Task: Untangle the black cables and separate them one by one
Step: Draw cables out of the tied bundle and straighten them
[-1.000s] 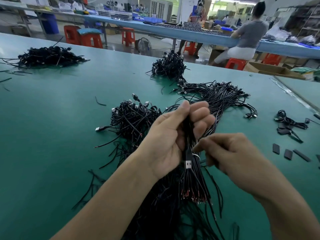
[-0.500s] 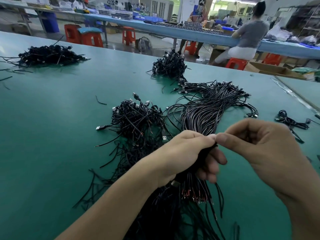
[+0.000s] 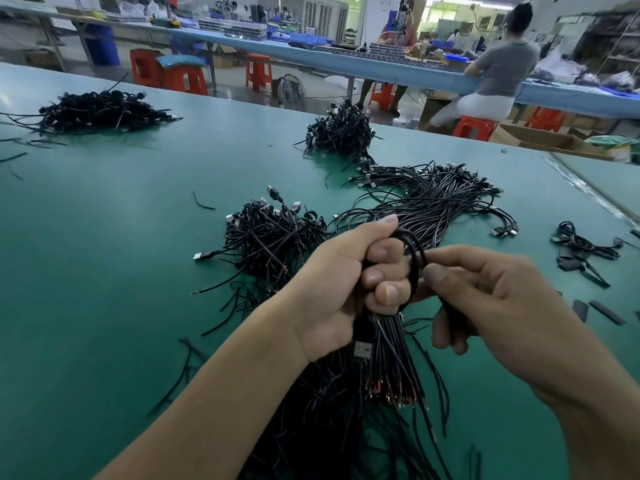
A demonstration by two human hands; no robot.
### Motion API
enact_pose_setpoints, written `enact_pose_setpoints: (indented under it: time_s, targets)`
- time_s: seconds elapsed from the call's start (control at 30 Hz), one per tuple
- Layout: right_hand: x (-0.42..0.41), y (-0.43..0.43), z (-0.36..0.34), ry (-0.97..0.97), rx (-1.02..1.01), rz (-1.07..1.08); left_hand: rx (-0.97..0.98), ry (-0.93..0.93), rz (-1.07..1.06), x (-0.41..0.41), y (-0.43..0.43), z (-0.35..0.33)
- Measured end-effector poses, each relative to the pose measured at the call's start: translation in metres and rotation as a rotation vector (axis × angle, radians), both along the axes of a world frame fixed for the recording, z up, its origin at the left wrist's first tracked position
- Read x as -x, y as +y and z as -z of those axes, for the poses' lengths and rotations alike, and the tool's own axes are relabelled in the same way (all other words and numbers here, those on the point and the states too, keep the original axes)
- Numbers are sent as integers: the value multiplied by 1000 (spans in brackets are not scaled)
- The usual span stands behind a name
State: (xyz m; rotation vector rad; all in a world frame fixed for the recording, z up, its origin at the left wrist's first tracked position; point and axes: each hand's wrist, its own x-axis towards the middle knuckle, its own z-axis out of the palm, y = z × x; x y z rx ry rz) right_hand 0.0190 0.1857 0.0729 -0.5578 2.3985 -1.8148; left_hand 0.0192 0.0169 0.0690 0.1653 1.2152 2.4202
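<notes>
My left hand (image 3: 349,289) grips a bundle of black cables (image 3: 394,362) in its fist; their stripped red-tipped ends fan out below it, and one silver USB plug (image 3: 362,348) hangs beside them. My right hand (image 3: 491,306) pinches a loop of black cable (image 3: 415,251) that arches over the left fist. A tangled heap of black cables (image 3: 273,237) lies on the green table just left of the hands. A straighter spread of cables (image 3: 436,199) lies behind the hands. More cables trail beneath my forearms toward the near edge.
Two more black cable piles lie on the green table (image 3: 104,271), one at the far left (image 3: 100,110) and one at the far middle (image 3: 341,133). A small cable coil and black sleeves (image 3: 581,251) lie at the right. A seated person (image 3: 495,81) works at the blue bench beyond.
My left fist has turned thumb-up with the bundle, so the USB plug shows below it again. My right hand has dropped lower and now pinches a loop over the fist.
</notes>
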Motion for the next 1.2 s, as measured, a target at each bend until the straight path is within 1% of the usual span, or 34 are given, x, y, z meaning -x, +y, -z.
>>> enact_pose_setpoints:
  time_s: [0.07,0.17,0.23,0.4,0.47,0.53,0.6,0.67,0.77,0.87,0.9,0.93,1.0,1.03,1.1,1.2]
  targets:
    - [-1,2,-2,23,-46,-47,48,16,38,-1,0,0]
    - [0,5,-1,60,-209,-124,104,54,74,-2,0,2]
    - [2,7,1,83,-262,-151,114,74,106,-3,0,2]
    - [2,8,-1,124,-175,-173,105,82,161,-4,-3,4]
    - [2,6,-1,160,-193,-160,126,77,142,-3,-3,5]
    - [3,6,0,225,-261,-117,185,78,98,-1,-3,7]
    - [4,7,2,279,-338,-59,303,96,40,2,-4,7]
    - [4,5,4,307,-395,-12,508,138,-36,3,-4,6]
    - [2,-5,6,333,-441,39,846,282,-192,3,-1,8]
    - [-1,-14,8,357,-481,109,1023,460,-304,0,5,13]
    - [-1,-15,10,363,-501,137,1044,477,-306,-2,8,14]
    - [-1,-16,10,365,-528,160,992,404,-288,-3,10,15]
    - [-2,-18,11,373,-557,194,774,170,-169,-1,12,18]
    - [-4,-19,10,390,-552,212,684,112,-105,0,14,16]
    - [-7,-21,6,425,-502,256,509,49,-44,1,15,16]
    - [-10,-24,1,399,-348,280,311,-17,-55,-1,16,16]
